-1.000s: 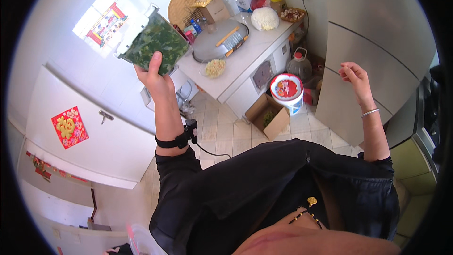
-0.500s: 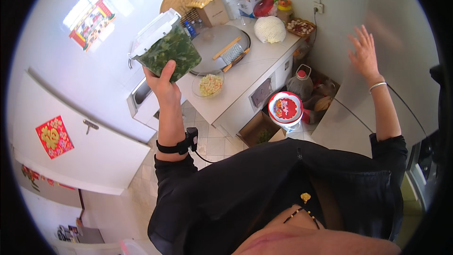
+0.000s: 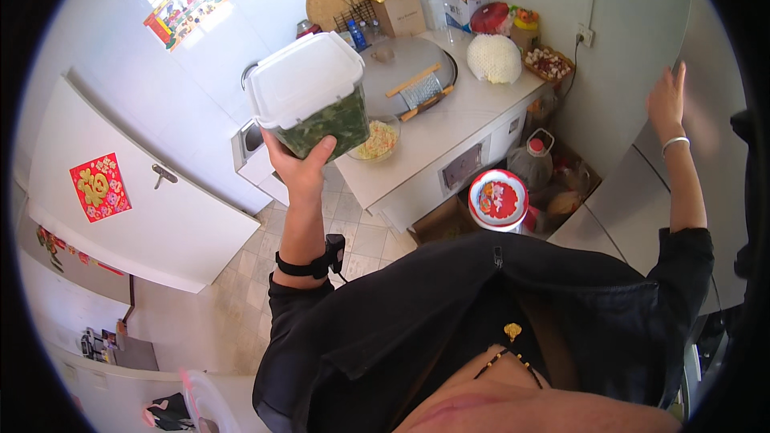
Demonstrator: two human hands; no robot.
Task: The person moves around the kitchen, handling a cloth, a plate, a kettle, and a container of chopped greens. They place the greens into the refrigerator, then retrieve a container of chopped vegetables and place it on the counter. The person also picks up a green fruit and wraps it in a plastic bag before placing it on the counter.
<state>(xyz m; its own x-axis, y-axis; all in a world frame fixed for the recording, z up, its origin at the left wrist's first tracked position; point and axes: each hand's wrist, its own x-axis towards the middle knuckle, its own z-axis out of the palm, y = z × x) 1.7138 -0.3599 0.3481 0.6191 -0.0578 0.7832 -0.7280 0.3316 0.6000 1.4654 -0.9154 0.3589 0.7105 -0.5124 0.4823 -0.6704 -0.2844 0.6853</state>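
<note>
My left hand [image 3: 301, 164] holds up a clear plastic food container [image 3: 309, 96] from below, thumb along its side. Dark green leafy vegetables fill it, and a white snap-on lid covers the top. It is above the near left part of the counter, in front of a glass bowl of shredded pale vegetables [image 3: 378, 140]. Off to the right, my right hand [image 3: 667, 104] is at the edge of a tall grey refrigerator door [image 3: 706, 168], fingers partly curled against it; some fingertips are hard to make out.
On the white counter [image 3: 449, 140] are a grater with wooden bars [image 3: 421, 92] on a large round lid [image 3: 393, 56], a white knitted cover [image 3: 493, 60] and a basket of garlic [image 3: 548, 62]. A red-and-white basin [image 3: 498, 200] stands below. A white door [image 3: 136, 192] is at left.
My right hand has moved outward to the refrigerator door's edge, its fingers no longer spread. The left hand has shifted right and tilted the container, so its lid shows more. The view has turned slightly.
</note>
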